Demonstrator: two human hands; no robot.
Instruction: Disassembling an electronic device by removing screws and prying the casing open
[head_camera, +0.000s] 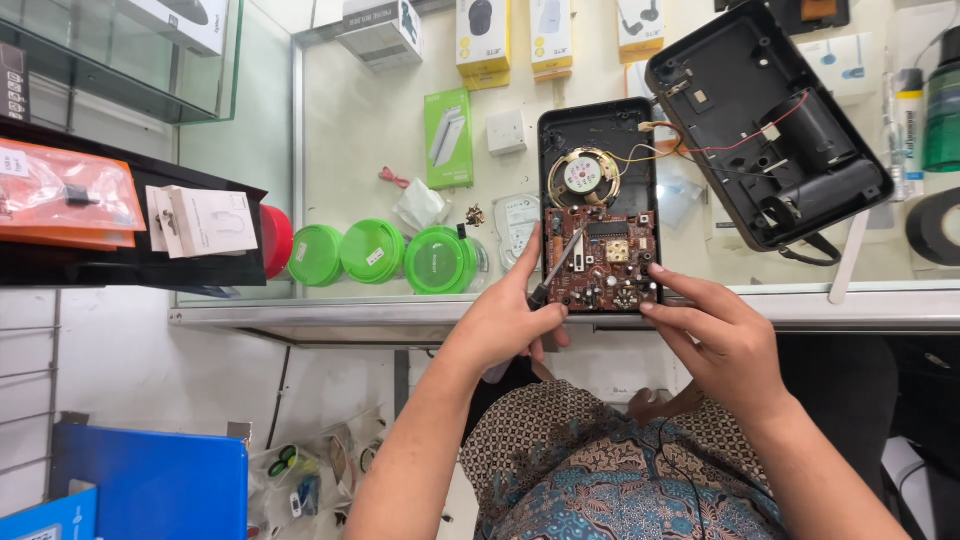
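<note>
An opened black radio (598, 135) lies near the glass counter's front edge, showing a round speaker (584, 178) above a brown circuit board (610, 265). My left hand (505, 325) grips a screwdriver (558, 268) whose metal tip rests on the board's upper left. The fingers of my right hand (715, 335) press on the board's lower right corner and hold nothing. The radio's detached black back cover (765, 130) lies tilted to the right, joined to the radio by thin red and yellow wires (690, 148).
Three green round lids (375, 255) and a red one (277, 238) sit at the counter's left. A green box (448, 138) and yellow packaged goods (483, 40) lie under the glass. A black shelf (120, 260) holds orange packets at left. A blue box (150, 485) stands below.
</note>
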